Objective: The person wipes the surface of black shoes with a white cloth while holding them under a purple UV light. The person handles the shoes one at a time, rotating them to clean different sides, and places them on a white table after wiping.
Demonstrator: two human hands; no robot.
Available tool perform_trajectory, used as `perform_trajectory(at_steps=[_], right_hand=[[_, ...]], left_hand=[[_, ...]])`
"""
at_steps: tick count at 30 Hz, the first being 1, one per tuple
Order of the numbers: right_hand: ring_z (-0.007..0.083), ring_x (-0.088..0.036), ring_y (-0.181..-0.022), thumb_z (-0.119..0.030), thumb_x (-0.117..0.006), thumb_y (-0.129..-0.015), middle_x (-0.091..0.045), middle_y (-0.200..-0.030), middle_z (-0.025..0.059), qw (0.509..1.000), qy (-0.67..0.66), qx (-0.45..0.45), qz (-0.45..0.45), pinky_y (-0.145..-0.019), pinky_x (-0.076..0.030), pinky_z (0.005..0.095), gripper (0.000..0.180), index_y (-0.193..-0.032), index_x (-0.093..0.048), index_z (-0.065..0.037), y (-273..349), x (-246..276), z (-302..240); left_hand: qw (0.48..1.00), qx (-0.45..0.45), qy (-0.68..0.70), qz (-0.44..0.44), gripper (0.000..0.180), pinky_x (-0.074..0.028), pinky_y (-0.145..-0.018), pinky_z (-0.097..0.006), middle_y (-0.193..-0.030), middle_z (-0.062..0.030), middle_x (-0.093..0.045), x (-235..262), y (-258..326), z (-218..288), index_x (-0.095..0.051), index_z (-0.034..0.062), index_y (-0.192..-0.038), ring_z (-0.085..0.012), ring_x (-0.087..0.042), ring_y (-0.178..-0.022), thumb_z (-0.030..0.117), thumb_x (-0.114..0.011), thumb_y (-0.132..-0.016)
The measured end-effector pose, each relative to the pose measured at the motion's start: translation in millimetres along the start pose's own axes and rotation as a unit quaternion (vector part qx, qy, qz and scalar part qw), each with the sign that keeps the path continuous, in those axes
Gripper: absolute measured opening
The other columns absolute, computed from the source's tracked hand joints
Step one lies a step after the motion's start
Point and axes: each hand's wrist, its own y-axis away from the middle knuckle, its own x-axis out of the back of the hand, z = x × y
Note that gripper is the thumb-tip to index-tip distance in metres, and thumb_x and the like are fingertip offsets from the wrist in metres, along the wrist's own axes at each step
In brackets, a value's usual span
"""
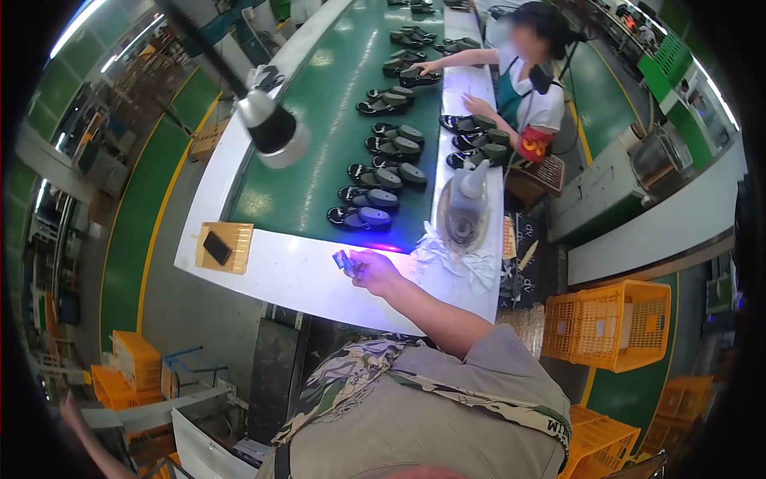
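Observation:
My right hand (377, 272) reaches over the white end of the conveyor table, its fingers closed on a small blue, shiny, crumpled-looking packet (344, 262). I cannot make out exactly what kind of packet it is. Just beyond it, at the near end of the green belt, lies a dark sandal (359, 218), the nearest of several in a line. A bare forearm and hand, apparently my left hand (72, 411), show at the far lower left, away from the table. Its fingers are too blurred to read.
A phone (216, 247) rests on a tan board (235, 261) at the left corner. A white bottle (472, 182) stands in a basin (463, 223), with white cloths (471, 270) beside it. A co-worker (527, 88) touches sandals at the right. Orange crates (608, 324) flank me.

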Motion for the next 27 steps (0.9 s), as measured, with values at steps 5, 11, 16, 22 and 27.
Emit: perform_trajectory(at_steps=[5, 11, 16, 22, 27], right_hand=[[0.0129, -0.056, -0.063, -0.028, -0.066, -0.09, -0.062, -0.076, 0.0015, 0.994, -0.006, 0.076, 0.078, -0.057, -0.041, 0.0283, 0.016, -0.085, -0.059, -0.015, 46, 40, -42], [0.0148, -0.056, -0.063, -0.023, -0.067, -0.089, -0.062, -0.076, 0.0016, 0.99, -0.034, 0.126, 0.051, -0.06, -0.043, 0.0311, 0.012, -0.084, -0.059, -0.015, 73, 77, -66], [0.0164, -0.061, -0.072, -0.021, -0.061, -0.091, -0.068, -0.088, 0.0065, 0.978, -0.055, 0.179, 0.093, -0.061, -0.046, 0.0318, 0.012, -0.095, -0.064, -0.009, 84, 108, -74], [0.0168, -0.062, -0.065, -0.013, -0.06, -0.091, -0.068, -0.083, 0.0066, 0.948, -0.118, 0.26, 0.143, -0.055, -0.048, 0.0311, 0.004, -0.091, -0.062, -0.009, 108, 103, -77], [0.0167, -0.062, -0.065, -0.012, -0.059, -0.092, -0.068, -0.083, 0.0068, 0.926, -0.175, 0.268, 0.201, -0.056, -0.049, 0.0302, 0.006, -0.093, -0.062, -0.007, 91, 114, -68]], left_hand=[[0.901, -0.144, 0.321, -0.252, 0.031, -0.037, -0.053, -0.021, -0.072, 0.0034, -0.055, -227, 236, 331, -0.064, -0.0014, -0.106, -0.0047, -0.049, -0.061, 0.023, -0.065, -0.088], [0.666, -0.092, 0.315, -0.67, 0.04, -0.054, -0.081, -0.037, -0.109, -0.017, -0.065, -421, 485, 477, -0.056, -0.0007, -0.113, -0.0275, -0.066, -0.098, 0.034, -0.059, -0.093], [0.551, 0.064, 0.351, -0.755, 0.084, -0.051, -0.091, -0.043, -0.125, -0.0266, -0.05, -550, 606, 549, -0.03, -0.0076, -0.138, -0.036, -0.06, -0.104, 0.053, -0.06, -0.089], [0.507, 0.256, 0.352, -0.744, 0.062, -0.051, -0.076, -0.044, -0.107, -0.0122, -0.062, -633, 638, 601, -0.054, 0.0094, -0.122, -0.0296, -0.059, -0.091, 0.063, -0.049, -0.09], [0.271, 0.169, 0.459, -0.829, 0.07, -0.046, -0.098, -0.054, -0.135, -0.0157, -0.051, -601, 659, 619, -0.04, 0.0128, -0.14, -0.0368, -0.053, -0.121, 0.065, -0.03, -0.095]])
